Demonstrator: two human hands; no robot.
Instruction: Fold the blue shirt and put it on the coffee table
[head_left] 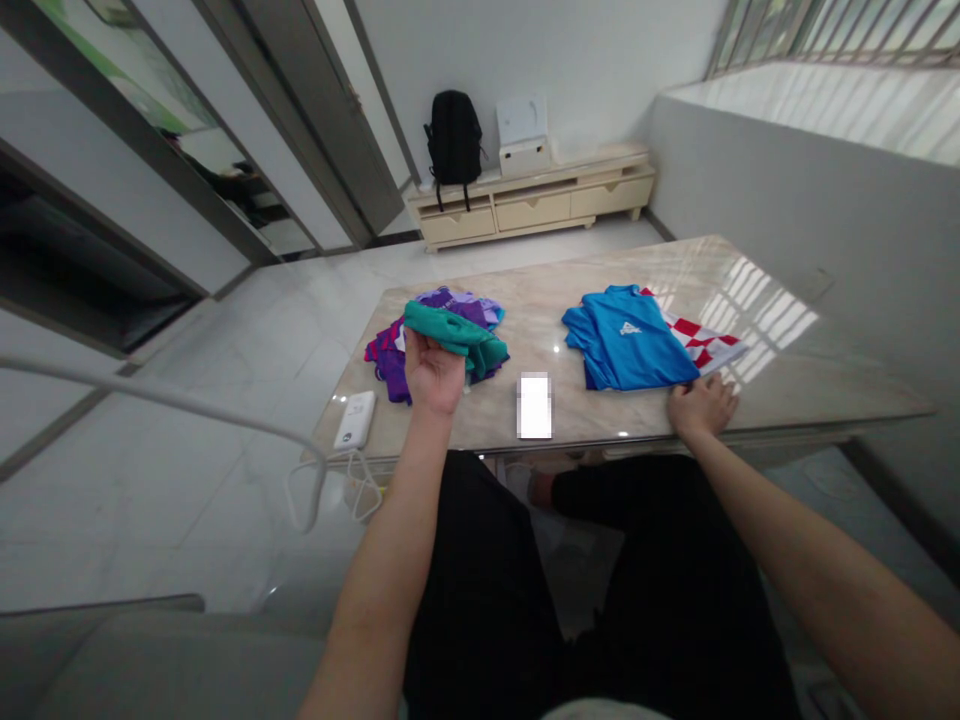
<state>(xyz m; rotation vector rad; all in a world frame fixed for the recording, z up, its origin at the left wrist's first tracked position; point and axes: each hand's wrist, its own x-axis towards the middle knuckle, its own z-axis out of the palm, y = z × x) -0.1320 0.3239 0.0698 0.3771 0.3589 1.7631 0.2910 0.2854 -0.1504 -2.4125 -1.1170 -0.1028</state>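
My left hand [436, 378] is closed on a green garment [457, 330], lifting it over a heap of purple clothes [391, 365]. Its folds hang to the right of my fingers. A blue jersey [626, 345] with a white logo lies folded on the right part of the table. From under its right side sticks out a red-and-white checked garment [705, 343]. My right hand [701, 405] rests at the table's near edge with its fingers laid out, close by the lower right corner of the blue jersey. Nothing shows in that hand.
A bright white phone-like rectangle [534, 405] lies between the clothes on the marble-look table [540, 300]. A white power bank [355, 420] sits at the left edge, near a white cable [365, 485]. Beyond stands a low cabinet [532, 208] bearing a black backpack [454, 138] and white boxes [523, 130].
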